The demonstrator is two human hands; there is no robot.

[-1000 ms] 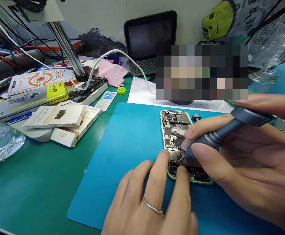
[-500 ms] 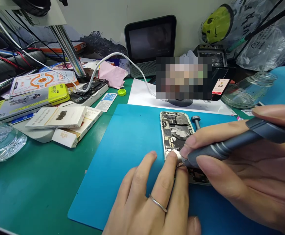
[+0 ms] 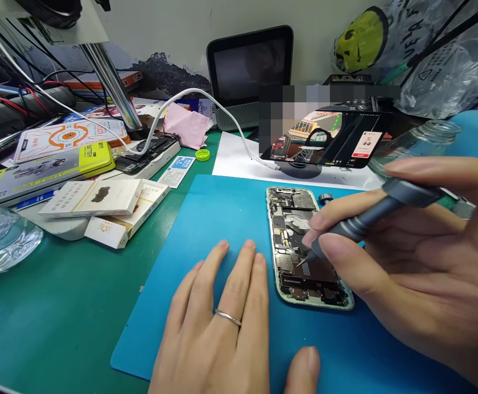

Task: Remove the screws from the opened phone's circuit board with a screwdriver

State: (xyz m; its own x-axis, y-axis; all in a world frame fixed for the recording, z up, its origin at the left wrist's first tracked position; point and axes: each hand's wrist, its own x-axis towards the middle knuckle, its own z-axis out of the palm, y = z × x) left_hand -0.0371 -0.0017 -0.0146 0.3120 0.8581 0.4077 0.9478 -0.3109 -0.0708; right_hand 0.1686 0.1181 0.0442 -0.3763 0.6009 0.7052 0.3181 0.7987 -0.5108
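An opened phone with its circuit boards showing lies on the blue mat. My right hand pinches a grey precision screwdriver, whose tip rests on the boards near the phone's middle. To the left of the phone my left hand lies flat on the mat with its fingers stretched out. It wears a ring and holds nothing. Its fingers lie just off the phone's left edge.
White boxes, a yellow-and-grey box and a glass dish crowd the green table at the left. A dark-screened device, a lit phone on a stand, a glass jar and a white cable stand behind.
My left hand has drawn back from the phone's lower end and now lies flat on the mat to its left. The screwdriver tip has shifted slightly up the board.
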